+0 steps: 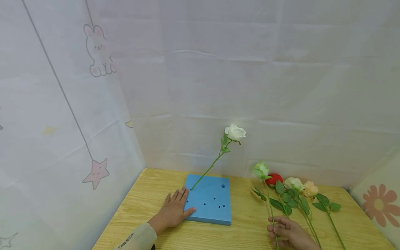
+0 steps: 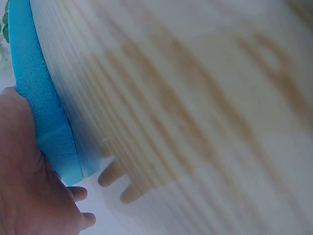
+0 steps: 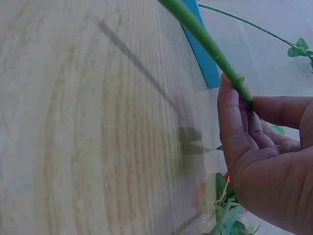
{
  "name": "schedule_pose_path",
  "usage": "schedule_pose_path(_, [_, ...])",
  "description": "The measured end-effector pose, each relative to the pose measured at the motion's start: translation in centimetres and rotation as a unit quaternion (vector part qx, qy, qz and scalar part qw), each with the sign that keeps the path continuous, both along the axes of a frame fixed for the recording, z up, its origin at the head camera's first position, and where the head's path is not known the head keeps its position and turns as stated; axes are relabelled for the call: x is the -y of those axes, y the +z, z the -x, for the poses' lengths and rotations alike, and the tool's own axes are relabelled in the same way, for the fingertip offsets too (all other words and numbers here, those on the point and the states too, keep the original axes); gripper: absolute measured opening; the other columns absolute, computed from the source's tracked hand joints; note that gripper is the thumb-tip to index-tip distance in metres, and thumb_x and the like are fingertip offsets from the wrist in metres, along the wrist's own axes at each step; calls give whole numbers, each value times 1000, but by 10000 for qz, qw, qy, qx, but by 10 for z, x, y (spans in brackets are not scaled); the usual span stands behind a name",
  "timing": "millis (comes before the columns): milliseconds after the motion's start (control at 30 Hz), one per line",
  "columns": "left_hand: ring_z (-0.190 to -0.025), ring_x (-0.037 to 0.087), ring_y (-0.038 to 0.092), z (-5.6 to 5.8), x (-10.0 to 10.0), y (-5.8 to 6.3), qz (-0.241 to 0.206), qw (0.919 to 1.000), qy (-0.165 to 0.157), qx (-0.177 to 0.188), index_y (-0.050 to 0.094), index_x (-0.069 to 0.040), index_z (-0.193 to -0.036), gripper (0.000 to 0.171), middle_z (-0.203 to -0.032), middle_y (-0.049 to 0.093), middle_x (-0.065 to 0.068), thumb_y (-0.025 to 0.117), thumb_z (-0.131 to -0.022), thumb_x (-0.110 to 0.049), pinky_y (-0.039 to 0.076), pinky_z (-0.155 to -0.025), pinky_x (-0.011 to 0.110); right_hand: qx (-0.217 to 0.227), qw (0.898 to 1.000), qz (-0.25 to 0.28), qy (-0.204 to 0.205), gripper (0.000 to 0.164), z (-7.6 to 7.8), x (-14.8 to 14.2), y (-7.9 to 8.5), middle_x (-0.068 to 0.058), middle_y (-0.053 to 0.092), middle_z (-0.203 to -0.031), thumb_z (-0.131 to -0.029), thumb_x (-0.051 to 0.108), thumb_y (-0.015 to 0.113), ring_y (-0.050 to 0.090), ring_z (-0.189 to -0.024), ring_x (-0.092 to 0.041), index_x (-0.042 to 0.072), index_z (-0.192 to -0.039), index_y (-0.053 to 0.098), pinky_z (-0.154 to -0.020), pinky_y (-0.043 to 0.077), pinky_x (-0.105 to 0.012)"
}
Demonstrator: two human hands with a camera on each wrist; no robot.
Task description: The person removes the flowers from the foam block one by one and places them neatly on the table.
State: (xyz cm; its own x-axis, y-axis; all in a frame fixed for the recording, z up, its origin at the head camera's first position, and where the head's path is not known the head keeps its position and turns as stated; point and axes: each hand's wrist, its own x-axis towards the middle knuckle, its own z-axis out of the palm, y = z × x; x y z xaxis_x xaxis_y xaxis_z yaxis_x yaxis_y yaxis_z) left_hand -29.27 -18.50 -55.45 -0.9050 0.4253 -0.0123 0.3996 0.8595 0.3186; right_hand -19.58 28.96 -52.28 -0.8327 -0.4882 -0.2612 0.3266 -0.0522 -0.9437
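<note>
My left hand (image 1: 174, 211) lies with straight fingers on the left edge of a blue foam block (image 1: 208, 212) dotted with several holes. A white rose (image 1: 235, 132) stands in the block's back left hole, its stem leaning to the right. On the right, my right hand (image 1: 289, 232) pinches the green stem (image 3: 210, 46) of a pale green-white rose (image 1: 260, 170) between thumb and fingers. That stem is raised above the table in the right wrist view, casting a shadow on the wood. In the left wrist view, the left hand (image 2: 29, 171) is against the block's side (image 2: 41, 93).
A red rose (image 1: 274, 179), a cream rose (image 1: 293, 183) and a peach rose (image 1: 310, 189) lie side by side on the wooden table (image 1: 150, 189), at the right. Behind the table hangs a pale sheet (image 1: 200, 86); printed sheets flank both sides.
</note>
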Motion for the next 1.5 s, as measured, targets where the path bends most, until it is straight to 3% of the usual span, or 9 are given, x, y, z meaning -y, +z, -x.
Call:
schedule_pose_path(167, [-152, 44, 19, -1, -1, 1, 3, 10000, 20, 14, 16, -10, -164, 92, -170, 12, 13, 32, -99, -73, 15, -115, 71, 299, 9981, 504, 184, 51, 0, -1, -3, -8, 65, -121, -106, 13, 54, 66, -103, -16, -7, -150, 37, -91, 56, -37])
schedule_pose_path(400, [-152, 44, 20, -4, -1, 3, -47, 10000, 21, 10, 18, -10, -164, 93, -169, 13, 14, 31, -99, -74, 15, -115, 71, 342, 9983, 422, 196, 56, 2, -2, -7, -10, 65, -119, -106, 13, 54, 66, -101, -17, -12, -151, 31, -91, 55, -37])
schedule_pose_path(900, [-153, 43, 18, 0, 0, -1, -37, 10000, 9, 66, 17, -11, -164, 94, -170, 12, 12, 29, -98, -76, 13, -116, 71, 801, 9924, 817, 452, 49, 3, -5, -16, -7, 66, -117, -108, 11, 50, 65, -101, -15, -8, -150, 34, -91, 53, -34])
schedule_pose_path(1133, [-152, 46, 18, -2, 0, 1, -176, 9998, -8, 100, 18, -8, -163, 93, -169, 14, 15, 34, -99, -73, 12, -115, 72, 739, 9963, 402, 198, 52, 5, -4, -18, -8, 67, -114, -105, 13, 57, 67, -98, -17, -9, -148, 37, -88, 54, -36])
schedule_pose_path(1333, [-153, 44, 18, -3, 0, 3, -119, 9998, 5, 130, 17, -9, -164, 94, -169, 13, 14, 31, -98, -75, 13, -116, 71, 670, 9974, 242, 125, 61, 6, -4, -18, -11, 65, -114, -105, 12, 57, 67, -97, -19, -13, -151, 27, -86, 55, -37])
schedule_pose_path(1500, [-152, 43, 19, -4, -1, 4, -56, 9999, 29, 110, 17, -10, -164, 93, -169, 13, 13, 32, -99, -74, 15, -116, 70, 619, 9981, 5, 4, 77, 6, -5, -18, -12, 66, -116, -104, 12, 58, 68, -98, -21, -17, -154, 7, -88, 55, -40])
